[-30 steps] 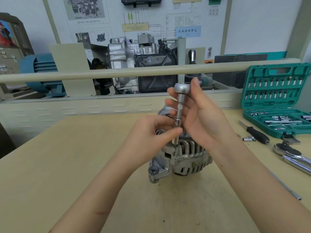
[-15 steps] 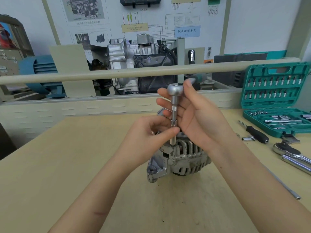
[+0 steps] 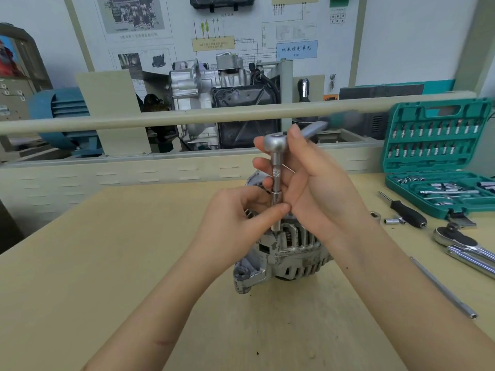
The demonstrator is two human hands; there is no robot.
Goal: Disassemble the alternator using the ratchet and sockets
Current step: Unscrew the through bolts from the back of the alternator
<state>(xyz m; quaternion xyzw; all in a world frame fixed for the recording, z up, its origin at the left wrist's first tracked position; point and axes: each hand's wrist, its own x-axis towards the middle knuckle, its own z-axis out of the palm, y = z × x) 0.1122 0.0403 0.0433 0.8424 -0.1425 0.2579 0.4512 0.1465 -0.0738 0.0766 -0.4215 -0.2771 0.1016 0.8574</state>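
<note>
Wooden workbench (image 3: 107, 263) fills the lower view, alternator (image 3: 284, 253) standing on it at centre, used here as landmark. Right of the alternator and further back, an open green socket case (image 3: 439, 156) with rows of bits in the lid and sockets in the tray. Right of the alternator near the bench edge, a second large ratchet (image 3: 463, 245) lies flat, with a thin metal rod (image 3: 442, 287) in front of it. Between the alternator and the case, a black-handled screwdriver (image 3: 407, 212) and a few loose sockets (image 3: 391, 220). Right hand (image 3: 316, 194) is above the alternator, fingers wrapped around the upright extension bar (image 3: 276, 180), thumb tip up beside the ratchet (image 3: 276, 143) head; the ratchet handle points back-right and is blurred. Left hand (image 3: 235, 218) is just left of the alternator's top, fingers curled, thumb tip pressed on the lower part of the bar where the socket (image 3: 276, 223) meets the housing. The socket sits straight down on the alternator's top face; the fastener under it is hidden.
</note>
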